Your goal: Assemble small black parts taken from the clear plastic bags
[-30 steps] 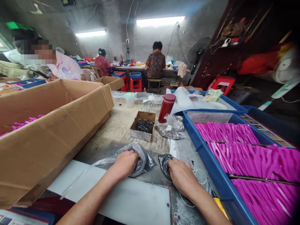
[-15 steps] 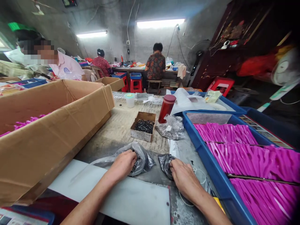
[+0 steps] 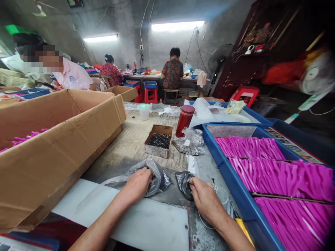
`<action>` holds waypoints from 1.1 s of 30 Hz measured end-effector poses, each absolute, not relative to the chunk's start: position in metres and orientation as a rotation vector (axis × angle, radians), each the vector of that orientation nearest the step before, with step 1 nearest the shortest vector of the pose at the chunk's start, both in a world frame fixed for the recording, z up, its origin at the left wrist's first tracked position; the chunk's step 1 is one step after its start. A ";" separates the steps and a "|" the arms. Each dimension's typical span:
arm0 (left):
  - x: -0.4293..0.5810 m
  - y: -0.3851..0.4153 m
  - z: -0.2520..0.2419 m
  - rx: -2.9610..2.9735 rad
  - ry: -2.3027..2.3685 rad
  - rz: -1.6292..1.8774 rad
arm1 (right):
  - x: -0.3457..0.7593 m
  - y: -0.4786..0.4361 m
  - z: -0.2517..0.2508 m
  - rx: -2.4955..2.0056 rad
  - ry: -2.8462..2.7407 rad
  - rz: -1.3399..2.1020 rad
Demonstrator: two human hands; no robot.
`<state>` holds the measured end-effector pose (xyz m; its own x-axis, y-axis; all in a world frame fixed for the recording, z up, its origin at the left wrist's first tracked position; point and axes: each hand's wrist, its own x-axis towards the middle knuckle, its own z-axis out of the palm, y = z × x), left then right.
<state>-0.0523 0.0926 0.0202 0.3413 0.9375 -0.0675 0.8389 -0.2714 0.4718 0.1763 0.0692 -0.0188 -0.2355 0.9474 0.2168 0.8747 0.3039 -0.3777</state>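
Observation:
My left hand reaches into the mouth of a grey translucent plastic bag that holds small dark parts. Its fingers are curled together, and the bag's rim partly hides their tips. At a smaller dark plastic bag to the right, my right hand has its thumb and fingers pinched at the opening; what is between them is hidden. Both bags rest on the worktable, just beyond a pale flat board that lies under my left forearm. Farther back is a small cardboard box of black pin-like pieces.
A big cardboard box stands on the left. On the right, a blue tray holds rows of magenta plastic pieces. A red flask, a clear bag of metal parts and a yellow-handled tool lie nearby. Several people sit farther back.
The view has shifted slightly, so everything sits a little farther left. My hands stay at the same two bags, with only slight movement of the fingers.

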 end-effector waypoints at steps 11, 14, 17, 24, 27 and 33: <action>-0.058 0.092 0.018 2.184 1.518 0.466 | 0.179 0.061 -0.017 -1.525 -1.953 0.369; -0.057 0.096 0.016 2.188 1.548 0.437 | 0.179 0.058 -0.020 -1.528 -1.926 0.395; -0.054 0.101 0.014 2.211 1.539 0.372 | 0.180 0.056 -0.020 -1.522 -1.904 0.419; -0.045 0.101 0.013 2.231 1.577 0.279 | 0.177 0.050 -0.013 -1.523 -1.871 0.462; -0.044 0.098 0.014 2.233 1.591 0.326 | 0.175 0.048 -0.012 -1.526 -1.844 0.472; -0.050 0.093 0.017 2.160 1.672 0.457 | 0.175 0.042 -0.012 -1.538 -1.778 0.518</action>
<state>-0.0497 0.0934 0.0167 0.2435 0.9695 0.0291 0.8497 -0.2277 0.4755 0.1753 0.0421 -0.0118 -0.0309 0.9664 0.2552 0.6780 0.2078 -0.7051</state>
